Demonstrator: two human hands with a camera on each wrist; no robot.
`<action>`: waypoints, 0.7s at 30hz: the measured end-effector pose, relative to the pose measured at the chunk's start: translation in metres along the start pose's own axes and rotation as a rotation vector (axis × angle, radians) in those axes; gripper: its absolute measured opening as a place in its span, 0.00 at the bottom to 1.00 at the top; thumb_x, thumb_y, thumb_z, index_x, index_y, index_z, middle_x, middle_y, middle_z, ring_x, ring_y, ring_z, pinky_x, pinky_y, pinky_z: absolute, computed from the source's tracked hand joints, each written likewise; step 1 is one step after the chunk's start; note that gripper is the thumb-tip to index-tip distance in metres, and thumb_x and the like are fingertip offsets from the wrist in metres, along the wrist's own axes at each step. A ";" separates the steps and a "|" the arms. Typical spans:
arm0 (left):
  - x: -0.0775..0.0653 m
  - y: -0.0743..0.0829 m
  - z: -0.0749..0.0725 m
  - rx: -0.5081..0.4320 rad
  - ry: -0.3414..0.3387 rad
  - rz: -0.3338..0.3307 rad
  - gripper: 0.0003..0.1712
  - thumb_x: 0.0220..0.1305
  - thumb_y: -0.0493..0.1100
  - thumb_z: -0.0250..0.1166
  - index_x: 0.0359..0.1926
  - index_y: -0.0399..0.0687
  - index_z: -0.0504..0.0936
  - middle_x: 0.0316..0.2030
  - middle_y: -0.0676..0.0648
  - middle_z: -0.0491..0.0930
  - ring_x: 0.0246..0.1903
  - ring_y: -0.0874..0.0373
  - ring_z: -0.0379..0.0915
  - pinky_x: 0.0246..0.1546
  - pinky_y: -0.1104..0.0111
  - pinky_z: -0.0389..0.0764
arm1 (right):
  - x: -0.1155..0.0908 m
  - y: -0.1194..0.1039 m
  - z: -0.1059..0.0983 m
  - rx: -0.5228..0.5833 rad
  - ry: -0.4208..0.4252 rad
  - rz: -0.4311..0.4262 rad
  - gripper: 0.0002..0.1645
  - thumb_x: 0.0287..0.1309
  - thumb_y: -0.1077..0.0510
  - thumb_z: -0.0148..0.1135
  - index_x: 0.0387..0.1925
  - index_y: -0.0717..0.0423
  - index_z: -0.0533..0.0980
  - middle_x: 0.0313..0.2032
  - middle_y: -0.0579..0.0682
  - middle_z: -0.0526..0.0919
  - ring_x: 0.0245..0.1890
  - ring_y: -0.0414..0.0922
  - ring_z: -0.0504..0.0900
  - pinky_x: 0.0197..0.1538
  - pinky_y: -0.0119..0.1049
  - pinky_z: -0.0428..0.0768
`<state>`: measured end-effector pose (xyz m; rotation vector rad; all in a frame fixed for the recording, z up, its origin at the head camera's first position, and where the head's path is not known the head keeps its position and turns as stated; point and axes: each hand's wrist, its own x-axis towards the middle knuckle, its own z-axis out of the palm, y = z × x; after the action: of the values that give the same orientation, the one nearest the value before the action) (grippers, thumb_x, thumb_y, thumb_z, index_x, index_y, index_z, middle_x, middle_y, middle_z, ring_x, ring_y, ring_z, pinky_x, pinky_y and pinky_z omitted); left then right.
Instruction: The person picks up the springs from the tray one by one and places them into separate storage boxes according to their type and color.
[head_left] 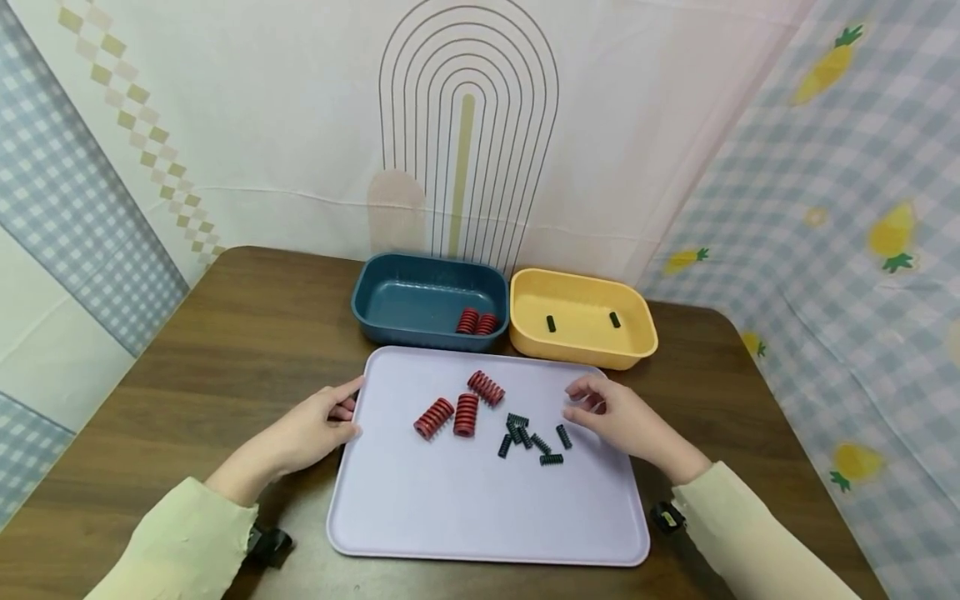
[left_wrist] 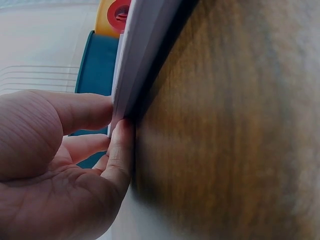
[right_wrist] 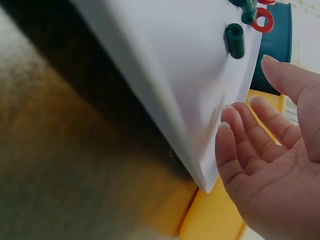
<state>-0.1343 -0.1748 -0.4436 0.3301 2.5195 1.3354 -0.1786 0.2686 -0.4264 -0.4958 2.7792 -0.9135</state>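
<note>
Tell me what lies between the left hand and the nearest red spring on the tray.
Only a bare stretch of the tray lies between the left hand and that red spring; the head view shows it.

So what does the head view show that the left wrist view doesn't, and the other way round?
Only the head view shows the right hand, the dark green coil springs and the blue checked cloth. Only the left wrist view shows the palm side of the left hand. Both show that hand touching the lilac tray, at least one red coil spring, the teal bin, the yellow bin and the wooden tabletop.
</note>
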 end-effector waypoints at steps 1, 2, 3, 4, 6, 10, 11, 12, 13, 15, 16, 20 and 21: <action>0.000 -0.001 0.000 0.003 -0.001 -0.003 0.39 0.63 0.33 0.62 0.72 0.35 0.58 0.46 0.41 0.70 0.45 0.51 0.68 0.46 0.61 0.73 | -0.001 0.001 0.001 -0.003 -0.006 0.000 0.19 0.58 0.48 0.68 0.48 0.52 0.78 0.41 0.44 0.80 0.38 0.41 0.77 0.43 0.40 0.77; 0.001 -0.001 0.000 0.006 0.000 -0.005 0.38 0.63 0.33 0.62 0.72 0.36 0.58 0.46 0.41 0.70 0.45 0.51 0.68 0.47 0.61 0.73 | -0.002 0.002 0.002 -0.006 -0.012 -0.002 0.19 0.58 0.49 0.68 0.48 0.52 0.78 0.42 0.44 0.80 0.38 0.41 0.77 0.43 0.39 0.77; 0.001 -0.002 0.000 0.008 -0.002 -0.007 0.39 0.63 0.33 0.62 0.72 0.36 0.57 0.46 0.41 0.70 0.46 0.51 0.68 0.47 0.61 0.73 | -0.003 0.002 0.004 -0.007 -0.016 -0.009 0.19 0.57 0.49 0.69 0.48 0.52 0.78 0.42 0.45 0.81 0.38 0.41 0.77 0.43 0.39 0.77; 0.001 -0.002 0.000 0.011 -0.002 -0.008 0.39 0.63 0.33 0.62 0.72 0.36 0.57 0.46 0.41 0.70 0.46 0.51 0.68 0.47 0.60 0.73 | -0.003 0.003 0.005 -0.007 -0.018 -0.015 0.19 0.57 0.50 0.69 0.48 0.53 0.78 0.43 0.45 0.81 0.38 0.41 0.77 0.43 0.39 0.77; 0.001 -0.004 0.000 0.013 -0.003 -0.010 0.39 0.63 0.33 0.62 0.72 0.36 0.57 0.46 0.41 0.70 0.46 0.51 0.68 0.47 0.60 0.73 | -0.004 0.003 0.007 -0.004 -0.020 -0.020 0.19 0.56 0.51 0.70 0.47 0.52 0.79 0.43 0.45 0.81 0.38 0.41 0.77 0.43 0.38 0.77; 0.001 -0.004 0.000 0.010 -0.007 -0.001 0.38 0.63 0.32 0.61 0.72 0.35 0.57 0.46 0.41 0.70 0.46 0.51 0.68 0.46 0.60 0.73 | -0.006 0.004 0.010 -0.005 -0.024 -0.031 0.19 0.54 0.49 0.71 0.46 0.52 0.79 0.41 0.45 0.79 0.37 0.42 0.75 0.42 0.37 0.75; 0.001 -0.004 0.000 0.009 -0.008 -0.001 0.38 0.63 0.32 0.61 0.72 0.35 0.57 0.46 0.41 0.70 0.46 0.51 0.68 0.46 0.60 0.74 | -0.006 0.004 0.011 -0.005 -0.026 -0.029 0.20 0.54 0.49 0.72 0.46 0.51 0.79 0.41 0.45 0.79 0.37 0.42 0.75 0.42 0.37 0.75; 0.001 -0.003 0.000 0.007 -0.010 -0.001 0.38 0.63 0.32 0.61 0.72 0.35 0.57 0.46 0.41 0.70 0.46 0.51 0.68 0.46 0.60 0.74 | -0.006 0.005 0.011 -0.006 -0.028 -0.029 0.20 0.53 0.49 0.72 0.45 0.51 0.79 0.41 0.45 0.79 0.37 0.42 0.75 0.41 0.36 0.75; 0.000 -0.003 0.000 0.006 -0.012 -0.002 0.38 0.63 0.32 0.61 0.72 0.35 0.57 0.46 0.41 0.70 0.46 0.51 0.68 0.46 0.61 0.74 | -0.007 0.005 0.012 -0.007 -0.031 -0.029 0.20 0.53 0.48 0.73 0.45 0.51 0.79 0.40 0.45 0.78 0.37 0.43 0.74 0.41 0.36 0.74; 0.000 -0.002 0.000 0.004 -0.013 -0.008 0.38 0.63 0.32 0.61 0.72 0.35 0.56 0.47 0.41 0.70 0.46 0.51 0.68 0.46 0.61 0.74 | -0.007 0.004 0.012 -0.012 -0.038 -0.034 0.20 0.52 0.48 0.73 0.43 0.52 0.79 0.39 0.46 0.77 0.37 0.43 0.74 0.40 0.36 0.74; 0.000 -0.002 0.000 0.004 -0.013 -0.009 0.38 0.63 0.32 0.61 0.72 0.35 0.56 0.46 0.41 0.70 0.46 0.51 0.68 0.46 0.61 0.74 | -0.008 0.004 0.013 -0.013 -0.042 -0.037 0.19 0.52 0.48 0.73 0.42 0.52 0.79 0.38 0.46 0.77 0.37 0.43 0.73 0.40 0.36 0.73; 0.000 -0.002 0.000 0.003 -0.010 -0.014 0.38 0.63 0.32 0.61 0.72 0.35 0.56 0.47 0.41 0.69 0.46 0.51 0.67 0.47 0.61 0.73 | -0.009 0.002 0.013 -0.021 -0.060 -0.042 0.17 0.51 0.48 0.74 0.37 0.52 0.78 0.35 0.47 0.74 0.36 0.44 0.71 0.38 0.35 0.72; 0.000 -0.002 0.000 0.000 -0.011 -0.015 0.38 0.64 0.33 0.61 0.72 0.35 0.57 0.47 0.41 0.69 0.46 0.51 0.67 0.47 0.60 0.73 | -0.009 0.002 0.013 -0.021 -0.064 -0.044 0.17 0.51 0.49 0.74 0.36 0.51 0.77 0.35 0.48 0.73 0.35 0.44 0.71 0.37 0.34 0.71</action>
<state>-0.1341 -0.1756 -0.4453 0.3174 2.5085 1.3241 -0.1672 0.2669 -0.4376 -0.5808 2.7330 -0.8627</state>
